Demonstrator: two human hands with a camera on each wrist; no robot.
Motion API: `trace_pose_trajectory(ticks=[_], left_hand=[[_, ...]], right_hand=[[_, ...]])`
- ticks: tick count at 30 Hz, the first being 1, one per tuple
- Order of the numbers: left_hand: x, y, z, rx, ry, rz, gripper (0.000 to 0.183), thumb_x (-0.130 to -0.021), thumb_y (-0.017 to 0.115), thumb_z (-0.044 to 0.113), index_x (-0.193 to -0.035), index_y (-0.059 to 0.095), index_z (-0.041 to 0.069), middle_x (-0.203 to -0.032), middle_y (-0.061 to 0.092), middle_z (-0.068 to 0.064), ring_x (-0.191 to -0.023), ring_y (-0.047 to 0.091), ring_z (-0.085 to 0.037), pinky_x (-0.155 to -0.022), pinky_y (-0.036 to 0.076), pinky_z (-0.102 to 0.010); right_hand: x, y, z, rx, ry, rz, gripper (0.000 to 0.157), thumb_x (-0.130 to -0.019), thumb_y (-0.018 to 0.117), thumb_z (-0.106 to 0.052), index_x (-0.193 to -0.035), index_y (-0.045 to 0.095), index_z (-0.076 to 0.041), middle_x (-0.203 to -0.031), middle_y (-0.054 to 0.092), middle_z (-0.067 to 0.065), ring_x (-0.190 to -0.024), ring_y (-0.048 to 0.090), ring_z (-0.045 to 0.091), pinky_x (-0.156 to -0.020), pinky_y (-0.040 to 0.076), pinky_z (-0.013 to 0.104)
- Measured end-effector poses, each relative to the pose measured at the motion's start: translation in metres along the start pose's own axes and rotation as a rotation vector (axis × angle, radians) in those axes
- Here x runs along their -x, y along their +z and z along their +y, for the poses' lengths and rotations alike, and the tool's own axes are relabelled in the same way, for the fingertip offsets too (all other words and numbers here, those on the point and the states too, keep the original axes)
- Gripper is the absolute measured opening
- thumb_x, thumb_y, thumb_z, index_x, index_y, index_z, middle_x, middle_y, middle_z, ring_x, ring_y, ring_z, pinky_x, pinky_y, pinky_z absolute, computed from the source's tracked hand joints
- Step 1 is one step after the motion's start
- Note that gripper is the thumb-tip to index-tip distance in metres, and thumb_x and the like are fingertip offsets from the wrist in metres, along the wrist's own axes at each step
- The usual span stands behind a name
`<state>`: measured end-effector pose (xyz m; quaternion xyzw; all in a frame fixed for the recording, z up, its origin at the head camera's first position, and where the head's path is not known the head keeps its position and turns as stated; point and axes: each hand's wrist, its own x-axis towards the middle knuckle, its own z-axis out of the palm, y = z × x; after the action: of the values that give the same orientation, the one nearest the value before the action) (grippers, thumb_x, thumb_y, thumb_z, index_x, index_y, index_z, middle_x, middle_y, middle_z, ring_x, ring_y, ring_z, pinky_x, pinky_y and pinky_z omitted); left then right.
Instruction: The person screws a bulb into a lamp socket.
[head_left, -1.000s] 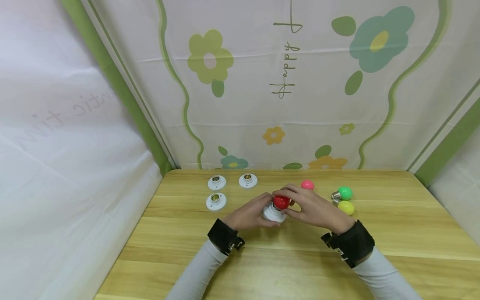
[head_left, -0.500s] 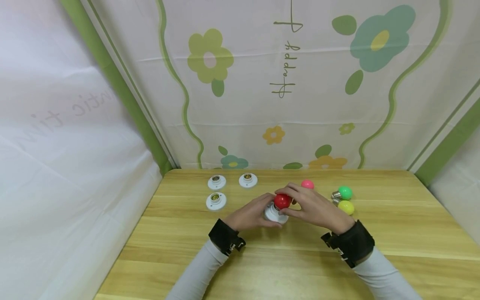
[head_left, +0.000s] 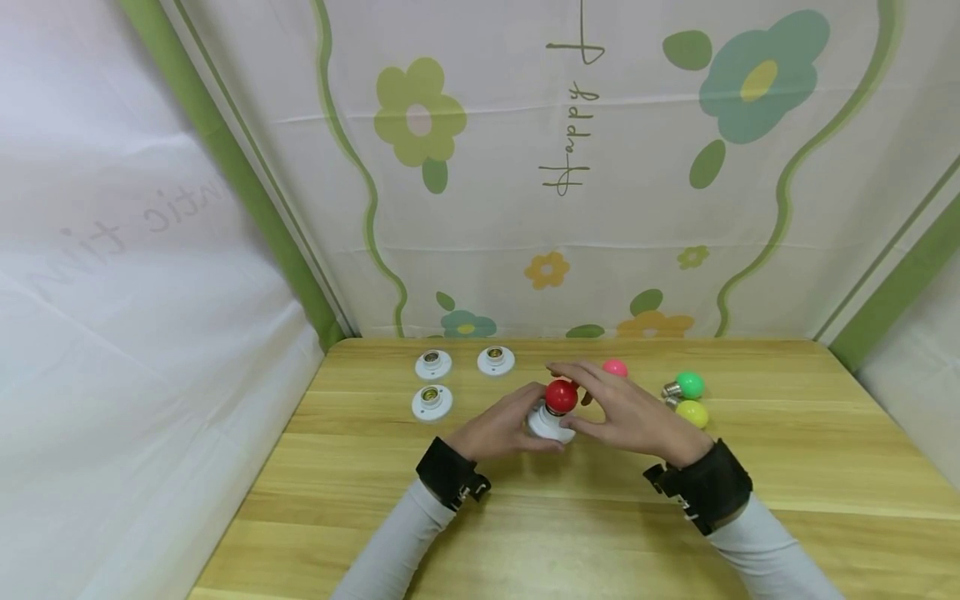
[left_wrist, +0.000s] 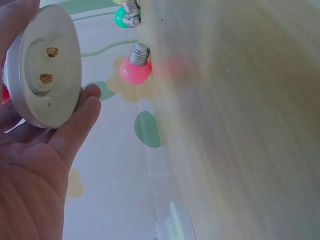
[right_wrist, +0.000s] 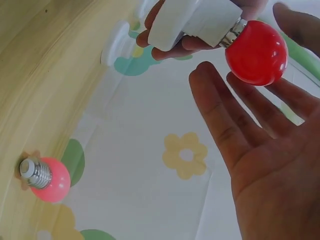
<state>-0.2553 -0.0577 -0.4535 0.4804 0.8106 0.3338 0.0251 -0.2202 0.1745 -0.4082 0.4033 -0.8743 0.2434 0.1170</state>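
A white round lamp holder [head_left: 547,427] is held by its rim in my left hand [head_left: 497,427], lifted off the table. Its flat underside, with two brass screws, faces the left wrist camera. A red light bulb [head_left: 561,397] stands in the holder's mouth, and part of its silver screw base [right_wrist: 233,34] shows between the globe and the white collar. My right hand [head_left: 633,415] is spread around the bulb with fingers extended; in the right wrist view the thumb stands apart from the globe, the fingers reaching past its other side.
Several white lamp holders without bulbs, one of them the near-left holder [head_left: 432,403], sit at the back left of the wooden table [head_left: 525,533]. A pink bulb [right_wrist: 52,180], a green bulb [head_left: 690,385] and a yellow bulb [head_left: 692,414] lie to the right. Printed cloth [head_left: 487,208] hangs behind.
My right fingers have loosened from around the red bulb and spread out. The bulb and holder have shifted slightly, the bulb standing more upright. My left hand keeps its grip.
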Motion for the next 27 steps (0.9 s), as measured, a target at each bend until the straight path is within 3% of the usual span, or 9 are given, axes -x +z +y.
trace_pose_trajectory(ticks=[4, 7, 10, 17, 27], left_hand=[[0.0000, -0.0005, 0.0006, 0.006, 0.013, 0.006, 0.074, -0.082, 0.070, 0.050, -0.141, 0.037, 0.020, -0.129, 0.049, 0.008, -0.113, 0.048, -0.004, -0.099, 0.044, -0.021], [0.0001, -0.0001, 0.0004, 0.012, 0.026, 0.008, 0.075, -0.082, 0.070, 0.049, -0.143, 0.035, 0.021, -0.130, 0.049, 0.007, -0.114, 0.048, -0.004, -0.099, 0.043, -0.021], [-0.0001, 0.0007, -0.0002, 0.012, 0.035, 0.006, 0.077, -0.082, 0.070, 0.050, -0.144, 0.034, 0.021, -0.131, 0.049, 0.007, -0.114, 0.047, -0.004, -0.099, 0.043, -0.021], [-0.0012, 0.0018, -0.0009, -0.003, 0.034, 0.011, 0.078, -0.081, 0.069, 0.053, -0.143, 0.034, 0.020, -0.131, 0.048, 0.007, -0.113, 0.047, -0.004, -0.098, 0.044, -0.019], [-0.0008, 0.0024, 0.0002, -0.008, 0.040, 0.020, 0.076, -0.081, 0.069, 0.053, -0.141, 0.037, 0.020, -0.129, 0.049, 0.007, -0.114, 0.047, -0.004, -0.097, 0.044, -0.019]], right_hand=[[-0.0001, -0.0017, -0.0002, -0.019, -0.030, -0.008, 0.064, -0.091, 0.066, -0.027, -0.147, 0.039, -0.014, -0.141, 0.048, 0.004, -0.117, 0.051, 0.014, -0.083, 0.055, 0.033], [0.0000, -0.0022, -0.0006, -0.012, -0.041, -0.003, 0.056, -0.091, 0.065, -0.023, -0.142, 0.045, -0.013, -0.138, 0.051, 0.002, -0.119, 0.050, 0.015, -0.088, 0.054, 0.035], [0.0000, -0.0021, -0.0004, 0.007, -0.050, 0.011, 0.050, -0.092, 0.065, -0.026, -0.138, 0.049, -0.015, -0.134, 0.054, 0.000, -0.118, 0.051, 0.013, -0.089, 0.054, 0.035], [-0.0008, -0.0010, -0.0004, 0.033, -0.057, 0.054, 0.047, -0.092, 0.066, -0.037, -0.132, 0.054, -0.017, -0.125, 0.058, -0.002, -0.101, 0.055, 0.006, -0.075, 0.057, 0.029], [-0.0003, -0.0012, -0.0004, 0.053, -0.011, 0.049, 0.056, -0.091, 0.062, -0.049, -0.135, 0.051, -0.016, -0.126, 0.057, -0.002, -0.096, 0.057, 0.006, -0.074, 0.056, 0.029]])
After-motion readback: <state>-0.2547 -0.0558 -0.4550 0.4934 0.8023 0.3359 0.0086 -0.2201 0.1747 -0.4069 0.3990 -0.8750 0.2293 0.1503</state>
